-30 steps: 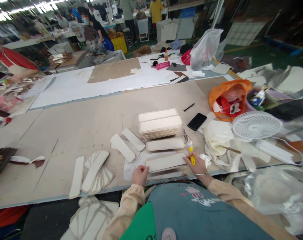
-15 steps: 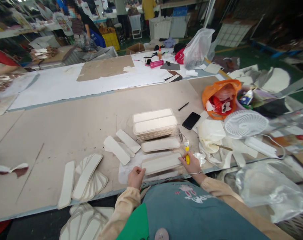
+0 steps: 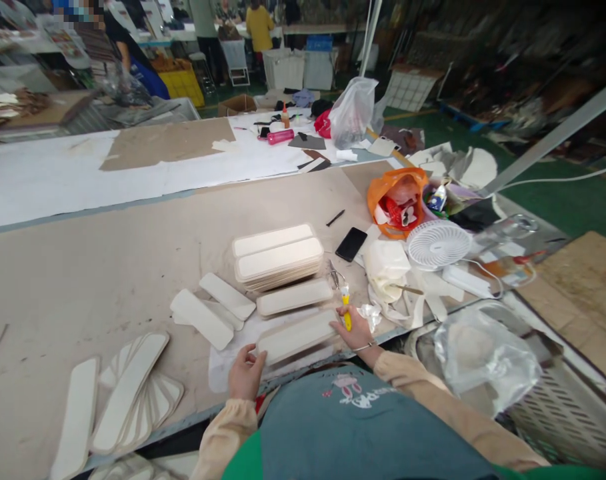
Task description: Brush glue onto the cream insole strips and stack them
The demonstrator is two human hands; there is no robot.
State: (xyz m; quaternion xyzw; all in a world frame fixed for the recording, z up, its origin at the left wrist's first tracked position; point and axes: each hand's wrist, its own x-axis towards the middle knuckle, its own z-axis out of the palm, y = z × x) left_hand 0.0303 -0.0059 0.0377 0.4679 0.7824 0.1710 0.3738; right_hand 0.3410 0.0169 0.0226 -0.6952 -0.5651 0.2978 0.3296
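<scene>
A long cream panel (image 3: 297,339) with rounded corners lies near the table's front edge. My left hand (image 3: 246,373) has thumb and fingers closed on its left end. My right hand (image 3: 357,328) grips a yellow-handled tool (image 3: 347,316), while its fingertips touch the panel's right end. The tool's exact kind is too small to tell. Just behind lies a second cream panel stack (image 3: 295,297), and beyond it a taller double stack (image 3: 283,257). Loose cream strips (image 3: 203,319) overlap on the left.
Fanned panels (image 3: 133,393) lie at the front left. On the right are metal snips (image 3: 337,275), a phone (image 3: 351,245), a pen (image 3: 335,218), a white fan (image 3: 439,244) and an orange bag (image 3: 375,193). A plastic bag (image 3: 487,357) rests beside the table's front edge.
The view has swung to the right, so the table's contents appear further left. Both hands stay at the panel's ends, and the yellow-handled tool remains in the right hand.
</scene>
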